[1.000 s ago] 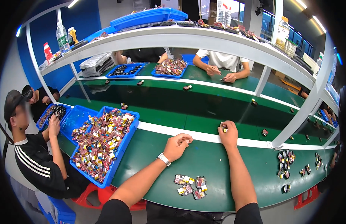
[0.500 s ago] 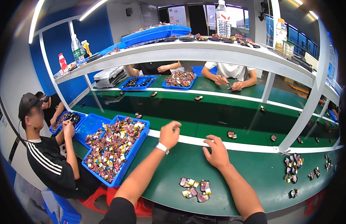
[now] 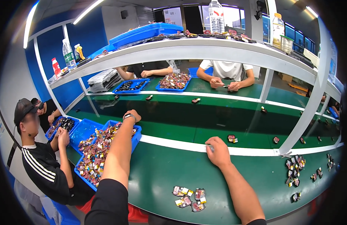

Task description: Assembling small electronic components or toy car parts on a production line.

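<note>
A blue tray (image 3: 136, 140) brims with small parts (image 3: 91, 159); the left hand (image 3: 133, 114) is beyond it, the right hand (image 3: 217, 150) curls by the white rail (image 3: 252, 151) — either's grip unclear.

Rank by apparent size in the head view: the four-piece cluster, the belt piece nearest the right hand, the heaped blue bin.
1. Heaped blue bin, partly covered
2. Four-piece cluster
3. Belt piece

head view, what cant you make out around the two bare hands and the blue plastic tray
- Head view: bare left hand: fingertips and anything in them, hidden behind the hand itself.
- Head view: bare right hand: palm and anything beneath, hidden by the hand's back.
- Head view: rectangular blue plastic tray: part of its contents, hidden by the bare left forearm.
</note>
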Tool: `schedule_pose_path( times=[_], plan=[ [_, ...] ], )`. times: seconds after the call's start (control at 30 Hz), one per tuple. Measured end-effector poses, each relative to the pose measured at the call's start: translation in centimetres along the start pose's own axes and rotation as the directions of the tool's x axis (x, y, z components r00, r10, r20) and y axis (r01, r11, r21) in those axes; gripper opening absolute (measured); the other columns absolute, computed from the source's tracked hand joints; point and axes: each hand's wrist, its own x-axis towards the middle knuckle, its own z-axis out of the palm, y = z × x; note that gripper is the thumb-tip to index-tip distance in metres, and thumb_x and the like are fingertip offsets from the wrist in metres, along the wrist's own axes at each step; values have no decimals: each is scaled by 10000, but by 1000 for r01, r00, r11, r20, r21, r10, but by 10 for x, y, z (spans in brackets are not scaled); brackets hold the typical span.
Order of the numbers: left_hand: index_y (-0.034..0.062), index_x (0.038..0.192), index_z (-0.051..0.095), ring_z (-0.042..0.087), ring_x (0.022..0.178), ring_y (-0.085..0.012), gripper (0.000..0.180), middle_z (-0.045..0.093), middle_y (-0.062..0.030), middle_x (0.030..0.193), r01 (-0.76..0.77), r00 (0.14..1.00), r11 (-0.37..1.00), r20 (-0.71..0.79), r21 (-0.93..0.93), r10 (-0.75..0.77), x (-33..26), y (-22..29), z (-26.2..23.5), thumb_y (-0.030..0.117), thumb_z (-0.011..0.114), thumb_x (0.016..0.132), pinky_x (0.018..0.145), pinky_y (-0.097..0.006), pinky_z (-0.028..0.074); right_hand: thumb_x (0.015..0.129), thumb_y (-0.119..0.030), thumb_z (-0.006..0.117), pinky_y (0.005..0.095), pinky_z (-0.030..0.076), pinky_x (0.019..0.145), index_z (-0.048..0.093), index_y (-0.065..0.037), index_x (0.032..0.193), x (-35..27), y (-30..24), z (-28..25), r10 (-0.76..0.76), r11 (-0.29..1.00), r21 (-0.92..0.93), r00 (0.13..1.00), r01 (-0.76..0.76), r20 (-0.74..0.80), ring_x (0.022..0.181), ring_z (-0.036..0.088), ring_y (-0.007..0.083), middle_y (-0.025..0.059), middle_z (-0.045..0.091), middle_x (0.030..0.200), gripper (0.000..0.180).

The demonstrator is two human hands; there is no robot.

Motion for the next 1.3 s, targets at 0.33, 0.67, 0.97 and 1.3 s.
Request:
schedule_pose_path(
  times=[0.33, 0.67, 0.97, 1.3],
  plan=[
    [51, 1166, 689, 604, 1185, -321, 359, 621, -189, 1274, -5, 1000, 983, -2, 186, 6, 16, 5, 26, 122, 581, 831, 970, -410, 510, 811, -54, 649, 386, 523, 780, 674, -45, 886, 4, 6, 5, 33, 999, 38, 999, -35, 39, 894, 637, 284, 88, 643, 975, 79],
    [139, 1085, 722, 646, 1066, -351, 382, 678, -200, 1121, -349, 923, 937, -180, -13, 341, -25, 37, 21, 226, 705, 714, 948, -413, 519, 807, -47, 640, 392, 519, 753, 657, -54, 847, 0, 11, 5, 25, 998, 63, 1000, -26, 13, 864, 636, 314, 104, 641, 941, 44],
    [112, 1200, 652, 715, 896, -266, 459, 736, -137, 952, -730, 680, 540, -361, -420, 638, -176, 86, 84, 165, 678, 745, 835, -344, 546, 799, -85, 632, 427, 509, 802, 678, -69, 842, 4, 37, 1, 0, 999, -38, 995, -4, -96, 901, 629, 329, 101, 649, 964, 65],
    [77, 1292, 581, 659, 1072, -243, 506, 690, -135, 1162, -823, 535, 362, -385, -437, 752, -229, 61, 114, 132, 700, 804, 961, -364, 490, 790, -106, 640, 413, 529, 796, 686, -88, 887, -56, 3, -33, 23, 999, -43, 991, -29, -128, 893, 647, 323, 109, 653, 968, 109]
  ],
)
